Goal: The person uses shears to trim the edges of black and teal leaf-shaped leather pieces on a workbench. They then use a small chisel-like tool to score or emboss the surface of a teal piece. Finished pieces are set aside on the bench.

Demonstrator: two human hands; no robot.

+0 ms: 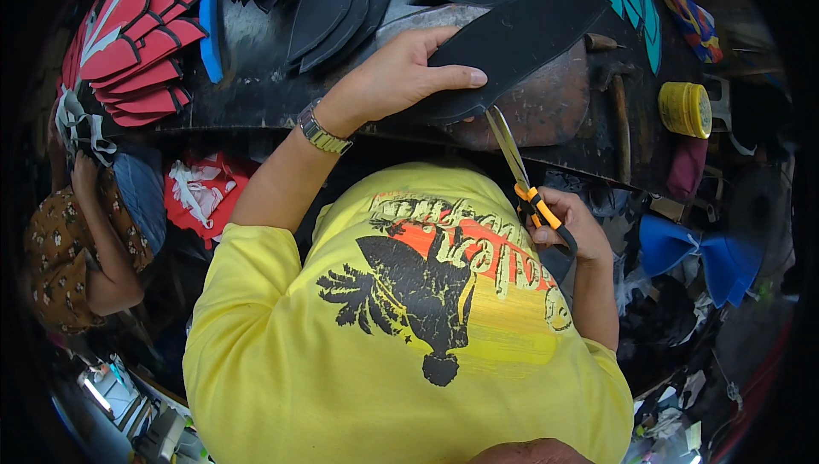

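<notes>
A black sole-shaped sheet [537, 42] is pinched by its left part in my left hand [401, 80], thumb on top and the other fingers mostly hidden beneath. That wrist wears a metal watch. In my right hand [570, 215] is a pair of scissors [510, 148] with orange and black handles, fingers wrapped around the grips. The blades point up and away, their tips at the near edge of the black sheet. Whether the tips touch it I cannot tell. Under the sheet lies a worn brownish board [559, 110].
Several black soles [333, 16] lie at the far side of the dark table. Red soles [141, 46] are piled far left beside a blue strip [210, 20]; teal pieces [627, 3] lie far right. A wooden-handled tool [621, 123] and yellow tub [684, 109] are rightward. Another person's arm [107, 251] is left.
</notes>
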